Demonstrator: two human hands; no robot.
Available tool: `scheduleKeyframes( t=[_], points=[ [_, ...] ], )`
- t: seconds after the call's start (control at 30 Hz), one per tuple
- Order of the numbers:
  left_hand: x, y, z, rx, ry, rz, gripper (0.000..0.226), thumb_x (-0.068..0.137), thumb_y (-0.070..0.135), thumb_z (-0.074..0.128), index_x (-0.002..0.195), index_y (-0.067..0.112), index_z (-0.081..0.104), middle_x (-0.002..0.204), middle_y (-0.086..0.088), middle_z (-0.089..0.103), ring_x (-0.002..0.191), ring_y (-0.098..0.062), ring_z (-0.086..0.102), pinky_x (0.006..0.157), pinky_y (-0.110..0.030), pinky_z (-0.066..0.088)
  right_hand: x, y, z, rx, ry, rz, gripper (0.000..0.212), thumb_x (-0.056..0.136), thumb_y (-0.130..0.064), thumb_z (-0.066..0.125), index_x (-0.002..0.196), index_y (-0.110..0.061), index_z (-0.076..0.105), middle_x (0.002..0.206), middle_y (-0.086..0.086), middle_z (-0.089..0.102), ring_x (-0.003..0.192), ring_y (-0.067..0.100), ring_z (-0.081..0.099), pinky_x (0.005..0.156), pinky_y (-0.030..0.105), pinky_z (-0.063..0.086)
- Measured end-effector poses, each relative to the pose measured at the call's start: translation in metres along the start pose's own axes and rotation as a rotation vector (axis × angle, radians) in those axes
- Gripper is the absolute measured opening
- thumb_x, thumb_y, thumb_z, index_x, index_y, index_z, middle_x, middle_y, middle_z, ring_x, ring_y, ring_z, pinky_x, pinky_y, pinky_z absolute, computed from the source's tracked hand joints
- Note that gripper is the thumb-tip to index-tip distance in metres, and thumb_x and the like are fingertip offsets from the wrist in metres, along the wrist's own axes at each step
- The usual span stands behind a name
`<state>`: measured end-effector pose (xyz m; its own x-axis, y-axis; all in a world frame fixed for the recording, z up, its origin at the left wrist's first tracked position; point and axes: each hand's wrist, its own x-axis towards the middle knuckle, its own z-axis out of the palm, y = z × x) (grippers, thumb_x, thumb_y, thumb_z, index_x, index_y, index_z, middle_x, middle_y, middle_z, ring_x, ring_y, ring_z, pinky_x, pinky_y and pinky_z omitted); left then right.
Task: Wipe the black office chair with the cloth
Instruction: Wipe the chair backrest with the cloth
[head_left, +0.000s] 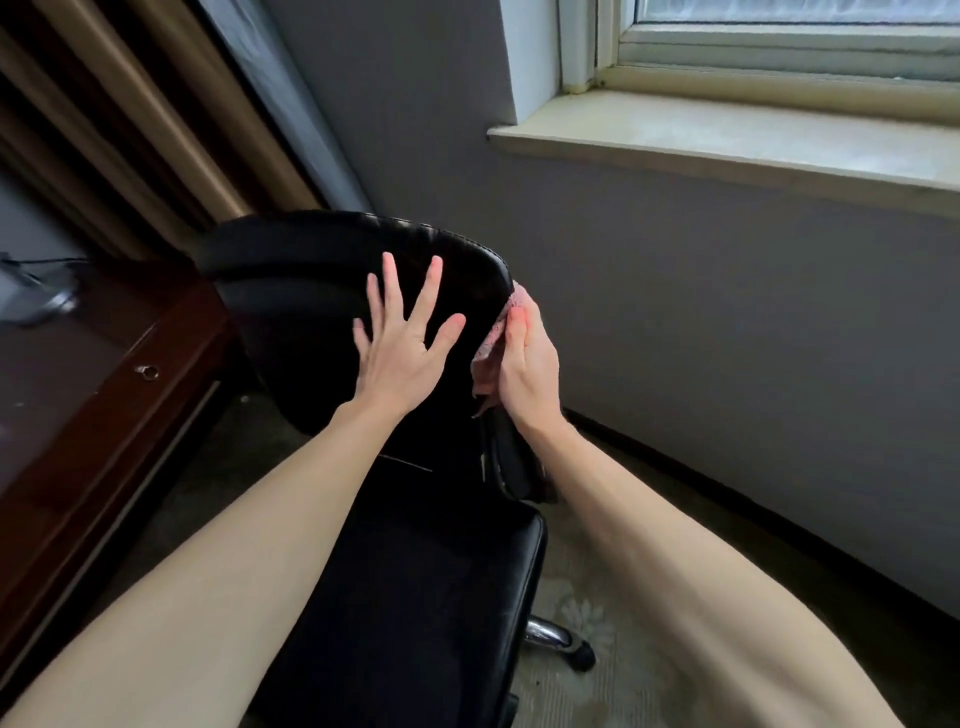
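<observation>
Two bare hands meet the black office chair (311, 291). With fingers spread straight, the left hand (400, 353) lies flat on the backrest front, holding nothing. Curled around a pink cloth (491, 343), the right hand (527, 369) presses it to the backrest's right edge. A wooden desk (88, 395) stands left; a windowsill (727, 140) runs above right.

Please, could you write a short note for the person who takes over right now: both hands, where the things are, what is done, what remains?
Left hand: open, fingers spread, flat on the backrest of the black office chair.
Right hand: grips the pink cloth, held against the backrest's right edge, above the armrest.
Done: wiping is at that edge; how much is already clean cannot be told.
To do: likely the rest of the backrest, the armrest, the seat.
</observation>
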<state>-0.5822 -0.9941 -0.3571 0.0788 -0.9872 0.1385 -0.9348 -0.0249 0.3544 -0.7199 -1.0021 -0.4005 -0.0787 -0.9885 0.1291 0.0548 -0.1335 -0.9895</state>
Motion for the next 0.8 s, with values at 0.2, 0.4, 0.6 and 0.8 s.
scheduleKeyframes(
  t=[0.2, 0.4, 0.6, 0.8],
  points=[
    [-0.006, -0.020, -0.021, 0.129, -0.086, 0.039, 0.062, 0.100, 0.056, 0.036, 0.151, 0.054, 0.001, 0.162, 0.006, -0.027, 0.150, -0.020, -0.020, 0.116, -0.062, -0.003, 0.029, -0.034, 0.020, -0.044, 0.038, -0.041, 0.040, 0.106, -0.035, 0.032, 0.142, -0.025, 0.048, 0.144, -0.009, 0.051, 0.129, -0.005, 0.042, 0.112, 0.018, 0.028],
    [0.049, -0.050, -0.082, 0.180, -0.072, -0.052, 0.076, 0.093, 0.067, 0.040, 0.151, 0.052, -0.008, 0.162, 0.002, -0.026, 0.151, -0.026, -0.017, 0.116, -0.065, 0.000, 0.037, -0.052, 0.025, -0.375, 0.061, -0.069, 0.038, 0.107, -0.032, 0.033, 0.138, -0.023, 0.052, 0.137, -0.006, 0.056, 0.123, 0.002, 0.045, 0.093, -0.001, 0.025],
    [0.077, -0.086, -0.100, 0.230, -0.158, -0.071, 0.087, 0.086, 0.074, 0.046, 0.152, 0.051, -0.005, 0.165, 0.005, -0.016, 0.151, -0.024, -0.018, 0.112, -0.069, -0.007, 0.069, -0.077, 0.054, -1.007, -0.033, -0.218, 0.040, 0.105, -0.041, 0.022, 0.116, -0.025, 0.056, 0.109, 0.002, 0.065, 0.095, 0.033, 0.060, 0.082, 0.044, 0.049],
    [0.087, -0.103, -0.103, 0.239, -0.141, -0.029, 0.092, 0.086, 0.056, 0.060, 0.153, 0.049, -0.003, 0.164, 0.001, -0.013, 0.151, -0.024, -0.012, 0.112, -0.070, -0.004, 0.098, -0.085, 0.107, -1.246, -0.161, -0.314, 0.036, 0.106, -0.032, 0.024, 0.117, -0.016, 0.054, 0.107, 0.005, 0.065, 0.097, 0.033, 0.060, 0.077, 0.041, 0.038]
  ],
)
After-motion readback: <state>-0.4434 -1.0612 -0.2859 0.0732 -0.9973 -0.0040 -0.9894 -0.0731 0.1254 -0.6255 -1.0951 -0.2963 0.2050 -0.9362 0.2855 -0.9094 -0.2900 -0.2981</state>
